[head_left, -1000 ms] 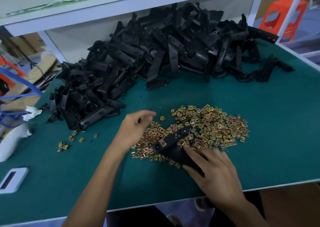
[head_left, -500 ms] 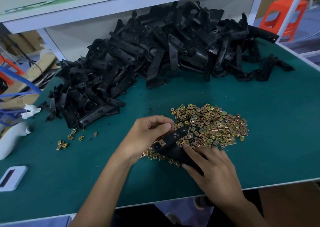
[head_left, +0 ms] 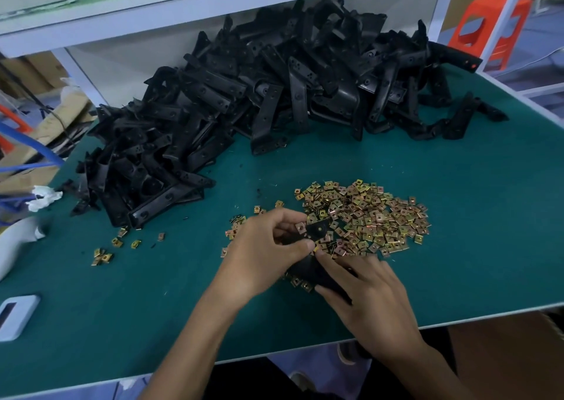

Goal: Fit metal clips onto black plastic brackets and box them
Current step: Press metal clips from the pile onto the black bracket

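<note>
Left hand (head_left: 262, 253) and right hand (head_left: 366, 296) hold a clip (head_left: 300, 227) to a bracket (head_left: 319, 231) over a green table (head_left: 473, 192).

Far left of the left hand lies a white device (head_left: 15, 315), and nearer it a few loose clips (head_left: 105, 254). The left hand is curled, fingertip and thumb pinching the clip against the bracket's far end. The right hand, touching the left at the thumb, grips the bracket's near part with bent fingers. Just beyond and right of both hands spreads the heap of clips (head_left: 366, 213); well beyond them lies the pile of brackets (head_left: 274, 94).
</note>
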Available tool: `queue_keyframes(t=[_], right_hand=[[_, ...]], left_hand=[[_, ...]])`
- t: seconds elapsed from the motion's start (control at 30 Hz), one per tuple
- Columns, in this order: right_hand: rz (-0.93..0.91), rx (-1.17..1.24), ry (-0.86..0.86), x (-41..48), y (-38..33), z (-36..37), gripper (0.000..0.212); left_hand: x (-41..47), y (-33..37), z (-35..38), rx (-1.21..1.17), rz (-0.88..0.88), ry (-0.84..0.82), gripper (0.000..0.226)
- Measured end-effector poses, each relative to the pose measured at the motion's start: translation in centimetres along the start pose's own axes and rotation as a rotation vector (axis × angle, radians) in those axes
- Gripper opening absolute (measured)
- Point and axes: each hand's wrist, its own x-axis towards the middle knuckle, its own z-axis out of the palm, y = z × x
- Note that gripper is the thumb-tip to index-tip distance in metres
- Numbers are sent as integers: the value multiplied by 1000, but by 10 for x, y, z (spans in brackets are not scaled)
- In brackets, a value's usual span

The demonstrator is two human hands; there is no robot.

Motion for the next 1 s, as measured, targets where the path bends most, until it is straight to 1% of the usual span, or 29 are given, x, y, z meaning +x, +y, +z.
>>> queue_keyframes(t=[0.1, 0.23, 0.33, 0.4, 0.53, 0.63, 0.73, 0.8, 0.93, 1.0], right_hand=[[-2, -1, -3, 0, 1, 1, 52], [6, -15, -15, -1, 1, 1, 52], [14, -20, -8, -1, 0, 1, 52], [4, -38, 4, 0, 0, 0, 51], [8, -49, 14, -1, -1, 0, 51], [23, -36, 26, -2, 0, -1, 50], [39, -15, 24, -1, -1, -2, 50], [43, -6, 46, -1, -2, -1, 49], [85, 36, 146, -3, 1, 0, 48], [135, 75, 202, -3, 3, 1, 49]], left_hand=[[-5, -3, 6, 15, 26, 57, 31], [-12, -2, 14, 118, 61, 122, 25], [-15, -5, 16, 145, 96, 116, 30], [-16, -7, 16, 122, 88, 118, 36], [-16, -10, 21, 200, 112, 246, 25], [-18, -9, 25, 235, 169, 265, 23], [-21, -8, 25, 211, 201, 277, 24], [-21, -9, 22, 197, 209, 269, 26], [-22, -5, 15, 237, 269, 234, 35], [-21, -3, 12, 244, 281, 268, 29]])
